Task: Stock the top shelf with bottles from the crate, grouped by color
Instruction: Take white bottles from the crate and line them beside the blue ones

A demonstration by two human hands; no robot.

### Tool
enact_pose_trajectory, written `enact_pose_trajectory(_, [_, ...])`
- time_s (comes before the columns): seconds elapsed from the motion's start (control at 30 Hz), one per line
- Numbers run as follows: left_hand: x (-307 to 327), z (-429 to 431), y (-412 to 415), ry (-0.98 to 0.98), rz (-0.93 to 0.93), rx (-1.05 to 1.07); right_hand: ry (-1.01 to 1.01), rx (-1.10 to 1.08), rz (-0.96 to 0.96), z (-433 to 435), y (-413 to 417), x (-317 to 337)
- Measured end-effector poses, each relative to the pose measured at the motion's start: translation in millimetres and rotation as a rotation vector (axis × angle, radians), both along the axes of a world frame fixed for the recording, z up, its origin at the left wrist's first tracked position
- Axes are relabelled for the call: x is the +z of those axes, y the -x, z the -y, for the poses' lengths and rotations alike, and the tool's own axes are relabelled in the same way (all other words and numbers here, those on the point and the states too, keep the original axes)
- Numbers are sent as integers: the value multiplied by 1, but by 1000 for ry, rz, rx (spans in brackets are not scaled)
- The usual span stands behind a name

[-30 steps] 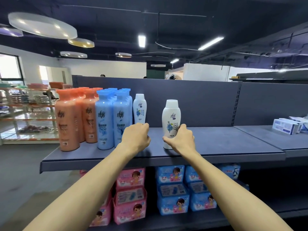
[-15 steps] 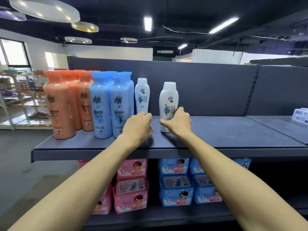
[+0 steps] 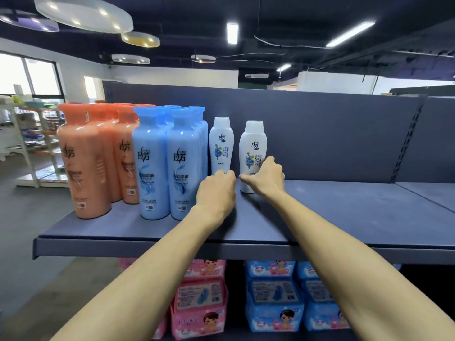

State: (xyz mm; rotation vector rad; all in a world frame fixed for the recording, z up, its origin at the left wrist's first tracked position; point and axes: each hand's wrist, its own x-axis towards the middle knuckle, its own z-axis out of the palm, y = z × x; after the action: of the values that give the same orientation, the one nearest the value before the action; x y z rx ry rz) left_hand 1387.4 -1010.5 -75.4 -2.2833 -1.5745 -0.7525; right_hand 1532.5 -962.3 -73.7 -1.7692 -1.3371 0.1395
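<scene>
Ref = front white bottle point(image 3: 253, 143): upright on top shelf point(image 3: 344, 212), well back from the shelf's front lip. R hand point(image 3: 264, 177) has its fingers curled round the bottle's base. Right of it the deck is bare as far as the next bay's seam. Behind it is the back panel point(image 3: 332, 134). Just left & slightly further back: rear white bottle point(image 3: 220, 143), narrow gap between. L hand point(image 3: 215, 193) is curled at that bottle's base; can't tell if it grips. Further left: blue bottles point(image 3: 154, 166), then orange bottles point(image 3: 83, 163), in tight blocks. Below it: pink packs point(image 3: 199, 303), blue packs point(image 3: 273, 303). Labels: all bottles carry the 拉芳 logo; white ones add a blue flower. Small print unreadable.
</scene>
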Motion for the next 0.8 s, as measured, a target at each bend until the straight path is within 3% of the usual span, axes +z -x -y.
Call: enact_pose_trajectory(0.8, [-11,-41,-20,10,33,-20,28,4,42,-59,3,2])
